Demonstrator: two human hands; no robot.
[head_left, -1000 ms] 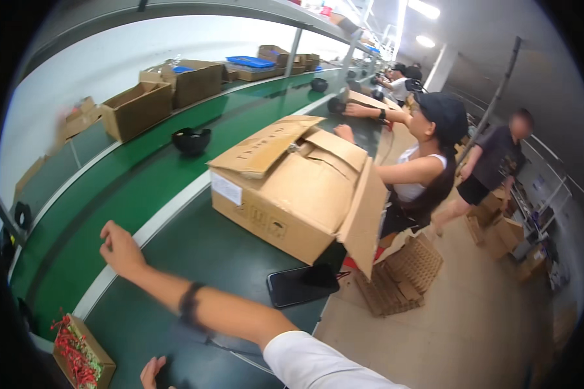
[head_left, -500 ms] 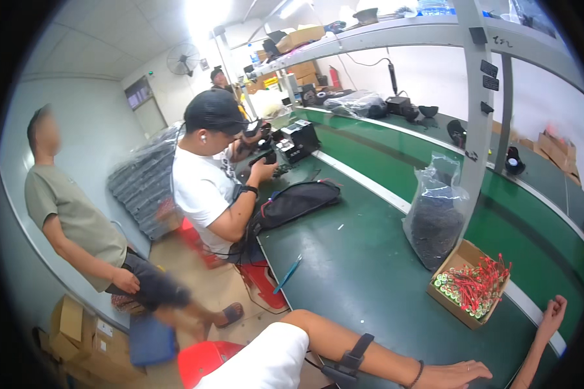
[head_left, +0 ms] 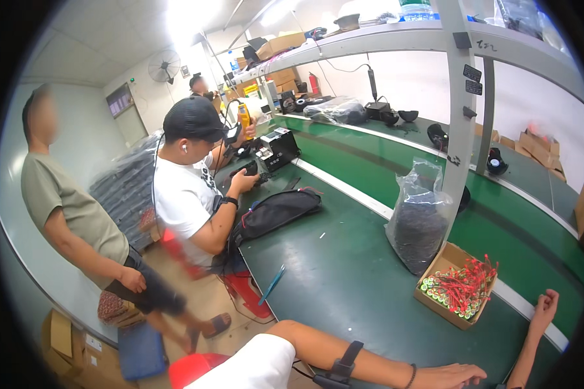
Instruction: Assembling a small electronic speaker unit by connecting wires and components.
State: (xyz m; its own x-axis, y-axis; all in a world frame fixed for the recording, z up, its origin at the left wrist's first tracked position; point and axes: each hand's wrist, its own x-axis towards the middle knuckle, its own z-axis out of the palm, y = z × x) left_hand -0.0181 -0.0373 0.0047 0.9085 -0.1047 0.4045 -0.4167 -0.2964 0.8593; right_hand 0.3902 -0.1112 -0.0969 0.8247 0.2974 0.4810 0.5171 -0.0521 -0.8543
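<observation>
My left hand [head_left: 451, 375] lies palm down on the dark green table [head_left: 344, 285], fingers stretched and holding nothing. A black strap [head_left: 345, 364] crosses that forearm, and a dark bracelet circles the wrist. Over by the pale edge strip of the green belt, my right hand [head_left: 546, 308] is raised with loosely bent, parted fingers and nothing in it. Nearest to both hands stands an open cardboard box [head_left: 449, 312] of green-and-white cylindrical cells [head_left: 435, 292] with red wires [head_left: 470, 277]. Behind the box, a clear plastic bag [head_left: 419, 217] with dark contents leans by a grey post.
Blue tweezers [head_left: 272, 284] lie at the table's left edge. Farther off are a black bag [head_left: 279, 214] and a black boxy device [head_left: 279, 149]. A seated co-worker [head_left: 185, 188] handles a dark item there; another person [head_left: 71, 201] stands at left. The grey post [head_left: 457, 123] rises beside the belt [head_left: 370, 162].
The whole view has shifted, so most things sit farther left in it. A yellow handheld device now shows beyond the seated co-worker. My hands keep nearly the same pose.
</observation>
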